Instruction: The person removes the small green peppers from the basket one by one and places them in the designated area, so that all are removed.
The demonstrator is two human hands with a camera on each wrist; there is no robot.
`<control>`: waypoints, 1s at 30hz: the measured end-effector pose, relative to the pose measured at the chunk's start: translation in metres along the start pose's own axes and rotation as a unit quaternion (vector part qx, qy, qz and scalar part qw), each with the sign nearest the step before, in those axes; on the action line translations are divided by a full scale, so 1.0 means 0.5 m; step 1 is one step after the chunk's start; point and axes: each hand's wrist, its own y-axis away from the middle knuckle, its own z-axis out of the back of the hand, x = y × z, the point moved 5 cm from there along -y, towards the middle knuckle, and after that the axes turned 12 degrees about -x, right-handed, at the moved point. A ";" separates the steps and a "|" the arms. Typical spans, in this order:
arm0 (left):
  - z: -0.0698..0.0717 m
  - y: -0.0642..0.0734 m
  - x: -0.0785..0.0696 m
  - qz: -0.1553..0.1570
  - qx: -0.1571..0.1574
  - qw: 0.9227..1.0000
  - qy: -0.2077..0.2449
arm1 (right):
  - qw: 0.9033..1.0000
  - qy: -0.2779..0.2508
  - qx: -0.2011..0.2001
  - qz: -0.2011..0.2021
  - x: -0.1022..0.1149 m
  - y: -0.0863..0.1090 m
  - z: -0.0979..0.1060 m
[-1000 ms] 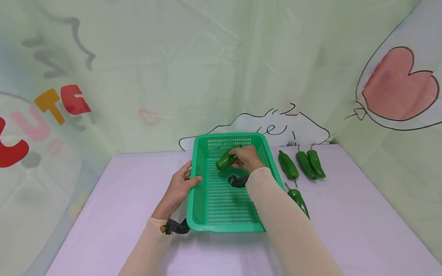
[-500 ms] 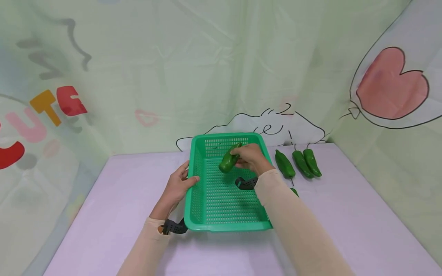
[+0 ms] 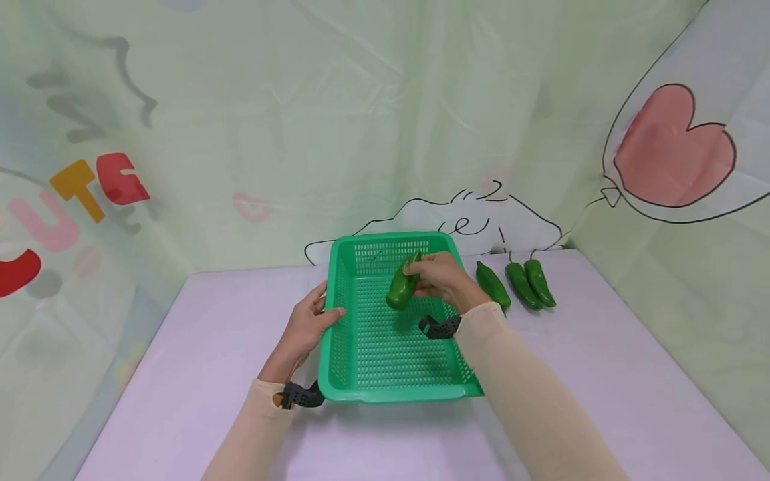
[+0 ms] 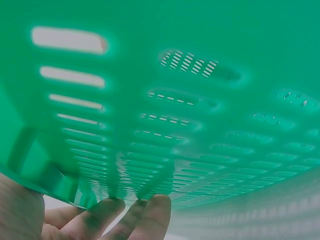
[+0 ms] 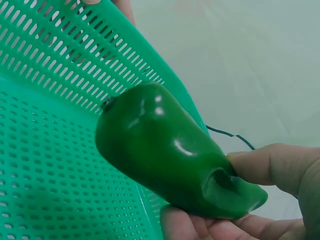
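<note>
A green pepper [image 3: 403, 282] is pinched between the thumb and fingers of my right hand [image 3: 442, 275], over the inside of a green plastic basket [image 3: 333, 321]. Seen from the right wrist, the pepper [image 5: 155, 145] is glossy and thick, its narrow end between thumb and fingers and its stem end pointing away. My left hand [image 3: 308, 324] grips the basket's left side, thumb over the rim. The left wrist view has those fingers [image 4: 155, 215] against the outside of the perforated basket [image 4: 240, 30], which is raised off the table.
Three more green peppers lie at the table's back right: one beside the basket [image 3: 493, 284], a middle one [image 3: 522, 286] and one farthest right [image 3: 540, 283]. A printed curtain [image 3: 337, 133] hangs behind the lilac tabletop [image 3: 210, 334].
My right hand has drawn back and rightward with the pepper, which now hangs more upright. A pepper lying near my right forearm is now hidden. My left hand keeps its grip on the basket.
</note>
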 end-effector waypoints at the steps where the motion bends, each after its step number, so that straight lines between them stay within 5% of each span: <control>1: 0.000 0.000 0.000 -0.002 0.001 1.000 -0.001 | 1.000 0.002 0.003 0.001 0.000 0.003 0.003; 30: -0.001 -0.002 0.003 0.005 0.001 1.000 -0.007 | 0.998 0.039 0.031 0.042 -0.002 0.058 0.107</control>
